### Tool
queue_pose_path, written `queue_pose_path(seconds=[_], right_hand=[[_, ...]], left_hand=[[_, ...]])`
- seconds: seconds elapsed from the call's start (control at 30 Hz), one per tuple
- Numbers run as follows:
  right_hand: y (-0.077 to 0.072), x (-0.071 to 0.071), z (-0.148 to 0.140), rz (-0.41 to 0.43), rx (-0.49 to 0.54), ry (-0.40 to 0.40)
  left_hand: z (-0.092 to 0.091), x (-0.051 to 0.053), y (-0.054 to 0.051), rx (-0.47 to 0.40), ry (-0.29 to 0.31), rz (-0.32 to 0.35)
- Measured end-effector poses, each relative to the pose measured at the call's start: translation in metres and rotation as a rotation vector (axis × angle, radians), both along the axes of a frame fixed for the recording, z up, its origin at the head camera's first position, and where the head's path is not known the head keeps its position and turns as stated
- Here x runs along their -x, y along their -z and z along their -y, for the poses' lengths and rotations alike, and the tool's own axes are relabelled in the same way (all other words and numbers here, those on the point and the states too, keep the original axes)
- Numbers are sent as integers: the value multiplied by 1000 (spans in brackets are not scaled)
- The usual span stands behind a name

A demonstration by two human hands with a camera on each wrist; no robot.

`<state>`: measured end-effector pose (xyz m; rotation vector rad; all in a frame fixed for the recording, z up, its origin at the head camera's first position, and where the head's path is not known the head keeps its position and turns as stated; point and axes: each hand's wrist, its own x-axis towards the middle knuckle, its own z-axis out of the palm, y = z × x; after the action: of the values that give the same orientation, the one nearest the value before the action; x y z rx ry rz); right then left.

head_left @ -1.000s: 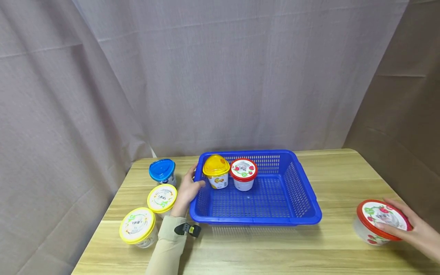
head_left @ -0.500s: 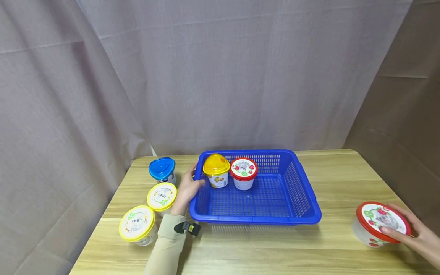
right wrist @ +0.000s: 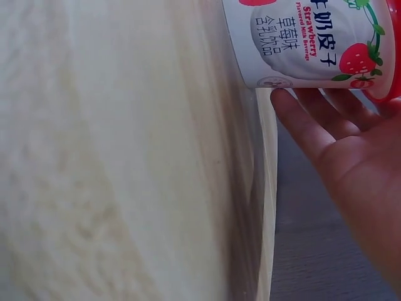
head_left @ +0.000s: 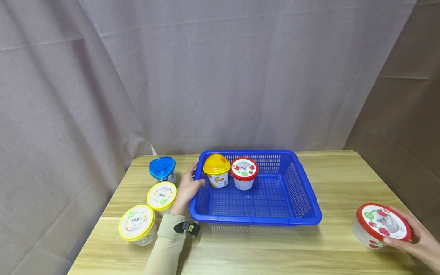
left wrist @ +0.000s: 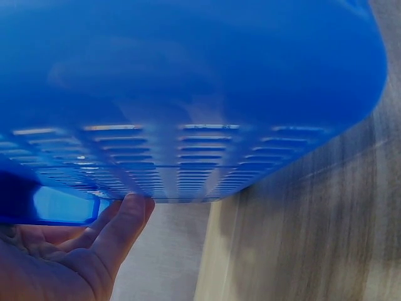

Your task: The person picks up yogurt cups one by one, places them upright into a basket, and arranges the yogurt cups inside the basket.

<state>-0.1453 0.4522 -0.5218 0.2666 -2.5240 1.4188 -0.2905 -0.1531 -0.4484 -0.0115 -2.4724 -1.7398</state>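
At the left end of a blue plastic basket [head_left: 254, 220], my left hand [head_left: 187, 189] grips the rim, its thumb over the top. The left wrist view shows the basket's slotted side [left wrist: 207, 75] with left-hand fingers [left wrist: 122, 229] against it. On the far right of the table, my right hand [head_left: 421, 236] holds a red-lidded strawberry milk tub [head_left: 385, 223], thumb at the lid's near edge. Printed strawberries and lettering show on that tub [right wrist: 288, 37] in the right wrist view. Inside the basket stand a yellow-domed tub [head_left: 216, 170] and another red-lidded tub [head_left: 243, 173].
Left of the basket stand a blue-lidded tub [head_left: 162, 170] and two yellow-lidded tubs, one nearer [head_left: 137, 223] and one farther [head_left: 162, 195]. All are on a wooden table [head_left: 254, 252]. Grey cloth [head_left: 223, 76] hangs behind, and a brown cloth wall [head_left: 405, 126] lies at right.
My right hand and the strawberry tub have shifted slightly toward the near side. The right thumb has slid from the lid's top to its edge. The left hand stays on the basket.
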Motion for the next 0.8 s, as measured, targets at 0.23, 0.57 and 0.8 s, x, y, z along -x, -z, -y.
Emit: queue_pose_path(seconds=[0.23, 0.57, 0.8], right_hand=[[3, -2, -1, -7, -4, 17], [-2, -2, 4, 8, -11, 53], [-7, -4, 8, 22, 9, 45]], left_hand=[[0, 0, -1, 14, -2, -2], [0, 1, 1, 15, 0, -8], [0, 0, 1, 3, 2, -13]])
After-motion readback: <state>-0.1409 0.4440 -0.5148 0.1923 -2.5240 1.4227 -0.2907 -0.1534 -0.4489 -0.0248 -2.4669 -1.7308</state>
